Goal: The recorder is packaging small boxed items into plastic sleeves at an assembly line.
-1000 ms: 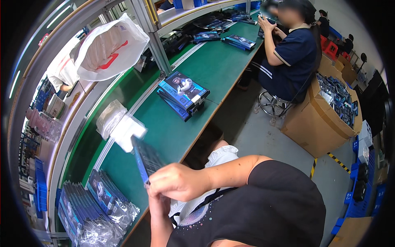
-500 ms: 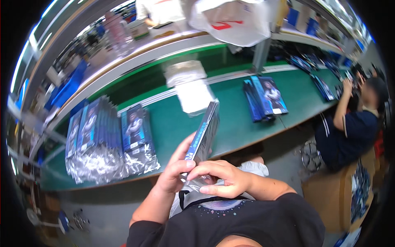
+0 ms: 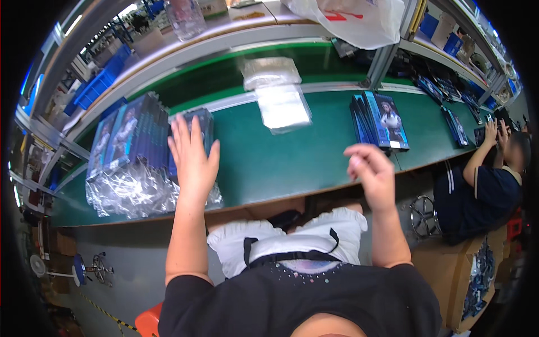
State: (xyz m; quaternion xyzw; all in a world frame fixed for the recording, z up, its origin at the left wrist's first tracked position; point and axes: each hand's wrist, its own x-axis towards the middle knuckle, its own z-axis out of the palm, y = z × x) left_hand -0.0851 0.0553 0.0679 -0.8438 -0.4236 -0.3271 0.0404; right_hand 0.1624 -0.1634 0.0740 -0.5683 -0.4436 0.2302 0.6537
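My left hand (image 3: 192, 150) lies flat with fingers spread on a shiny-bagged dark blue box (image 3: 204, 121). This box stands in a short row, right next to a longer row of similar bagged boxes (image 3: 135, 137) at the left of the table. Over the table's front edge, my right hand (image 3: 371, 171) is raised with its fingers curled in, and no thing shows in them. Beyond it, to the far right, stands a small group of blue boxes (image 3: 387, 121) with a figure printed on the front one. A stack of clear plastic bags (image 3: 284, 108) lies at the back middle.
The green table (image 3: 264, 174) runs across, with a shelf (image 3: 236, 35) above its back edge bearing a white plastic bag (image 3: 359, 22). At the right a co-worker (image 3: 483, 185) handles dark items. A cardboard box (image 3: 443, 269) stands on the floor near a stool (image 3: 424, 216).
The thin bagged box that both hands held upright is out of them. My left hand has gone left onto the bagged boxes, and my right hand has moved right and forward.
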